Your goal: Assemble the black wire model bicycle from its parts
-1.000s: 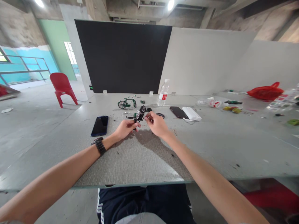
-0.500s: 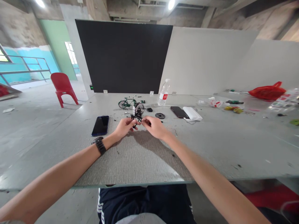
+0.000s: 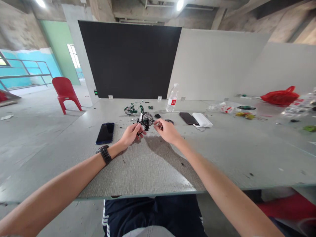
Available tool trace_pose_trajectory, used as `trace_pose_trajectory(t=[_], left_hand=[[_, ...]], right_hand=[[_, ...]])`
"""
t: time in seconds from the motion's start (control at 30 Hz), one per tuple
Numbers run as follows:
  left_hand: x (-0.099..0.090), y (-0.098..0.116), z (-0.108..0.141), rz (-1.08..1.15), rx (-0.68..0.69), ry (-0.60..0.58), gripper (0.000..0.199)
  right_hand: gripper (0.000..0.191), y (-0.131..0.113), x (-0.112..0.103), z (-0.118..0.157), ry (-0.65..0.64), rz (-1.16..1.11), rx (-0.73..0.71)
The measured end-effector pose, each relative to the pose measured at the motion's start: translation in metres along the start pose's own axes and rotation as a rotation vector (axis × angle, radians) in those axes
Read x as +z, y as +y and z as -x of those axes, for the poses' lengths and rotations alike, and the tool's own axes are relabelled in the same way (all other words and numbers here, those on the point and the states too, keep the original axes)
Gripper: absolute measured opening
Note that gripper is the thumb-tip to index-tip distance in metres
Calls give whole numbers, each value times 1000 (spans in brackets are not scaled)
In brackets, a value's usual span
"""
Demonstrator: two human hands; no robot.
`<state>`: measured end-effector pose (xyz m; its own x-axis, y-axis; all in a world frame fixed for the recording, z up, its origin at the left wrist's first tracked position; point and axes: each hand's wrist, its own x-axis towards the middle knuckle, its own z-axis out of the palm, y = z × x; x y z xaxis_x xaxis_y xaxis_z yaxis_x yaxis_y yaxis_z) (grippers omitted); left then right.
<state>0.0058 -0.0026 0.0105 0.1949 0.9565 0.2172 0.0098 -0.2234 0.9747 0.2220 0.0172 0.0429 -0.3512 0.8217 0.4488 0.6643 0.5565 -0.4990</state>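
Between my hands is a small black model bicycle [image 3: 147, 119], partly built, with one spoked wheel raised. The fingers of my left hand [image 3: 132, 134] are closed round its frame on the left. My right hand [image 3: 166, 129] is pinched at the right edge of the wheel; what its fingertips hold is too small to make out. Just behind stands a green model bicycle [image 3: 133, 109]. A loose black wheel [image 3: 170, 121] lies flat beyond my right hand, partly hidden by it. A small black piece [image 3: 157, 116] rests behind the held model.
A blue-edged phone [image 3: 105, 133] lies left of my left hand. To the right are a dark phone [image 3: 188, 118], a white pouch [image 3: 202, 120] and a plastic bottle [image 3: 172, 98]. Farther right sit plastic packaging [image 3: 225, 108] and a red bag [image 3: 280, 96].
The black model has turned and tilted between my hands. My right hand has moved from its lower part up and right to the wheel's edge, now covering part of the loose wheel.
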Motion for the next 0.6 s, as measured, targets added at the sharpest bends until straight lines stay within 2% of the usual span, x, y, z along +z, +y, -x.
trace_pose_trajectory(t=[0.17, 0.43, 0.6], left_hand=[[1, 3, 1, -9, -10, -8, 40], [1, -2, -1, -9, 40, 6, 42], [-2, -2, -1, -75, 53, 42, 41]], right_hand=[[21, 6, 1, -1, 116, 11, 52], [20, 3, 3, -1, 34, -17, 17], [24, 2, 5, 0, 37, 2, 35]])
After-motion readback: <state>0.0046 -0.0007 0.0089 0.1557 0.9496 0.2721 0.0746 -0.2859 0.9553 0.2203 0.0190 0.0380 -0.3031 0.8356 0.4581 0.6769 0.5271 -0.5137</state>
